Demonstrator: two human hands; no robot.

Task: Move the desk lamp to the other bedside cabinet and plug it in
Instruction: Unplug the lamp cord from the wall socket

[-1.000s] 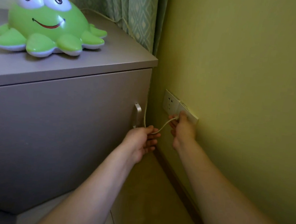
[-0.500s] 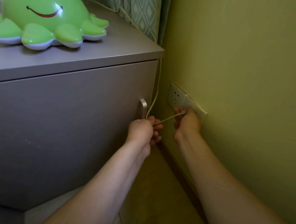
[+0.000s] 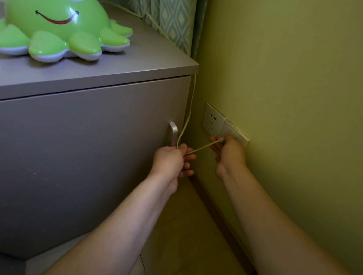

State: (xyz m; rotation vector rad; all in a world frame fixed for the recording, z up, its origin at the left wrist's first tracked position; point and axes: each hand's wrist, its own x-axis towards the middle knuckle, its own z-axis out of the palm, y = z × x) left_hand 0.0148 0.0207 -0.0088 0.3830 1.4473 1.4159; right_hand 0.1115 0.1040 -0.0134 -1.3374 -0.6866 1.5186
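A green octopus-shaped desk lamp [image 3: 55, 21] stands on the grey bedside cabinet [image 3: 78, 151]. Its pale cord [image 3: 190, 108] runs off the back of the cabinet top and down the gap by the wall. My left hand [image 3: 171, 160] is closed around the cord just below the cabinet's metal handle [image 3: 173, 135]. My right hand [image 3: 229, 153] holds the cord's plug end against the right-hand plate of a white double wall socket [image 3: 215, 122]. The plug itself is mostly hidden by my fingers.
A patterned green curtain [image 3: 174, 14] hangs behind the cabinet in the corner. The yellow-green wall [image 3: 297, 91] runs along the right, with a brown skirting board [image 3: 220, 217] above the tiled floor [image 3: 190, 245].
The view has dropped closer to the socket. The cord between my hands has gone from slack to taut, and my right hand stays pressed at the right socket plate.
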